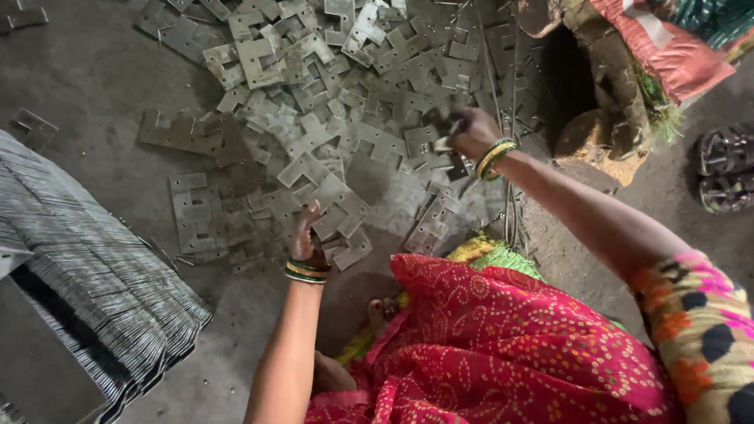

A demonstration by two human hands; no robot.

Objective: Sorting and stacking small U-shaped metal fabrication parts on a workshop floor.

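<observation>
On floor, loose heap of flat notched metal plates [338, 118], dozens, too many to count; neat stacked rows of same plates [94, 290] at left. Left hand [306, 235] fingers extended, touching one plate [339, 208]. Right hand [463, 133] pinched shut on a plate piece [441, 144]. Two sandals [726, 169] far right

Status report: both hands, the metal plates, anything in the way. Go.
Left hand on a flat plate at the pile's edge. Right hand closed on a plate. Stacked plates lie left.
</observation>
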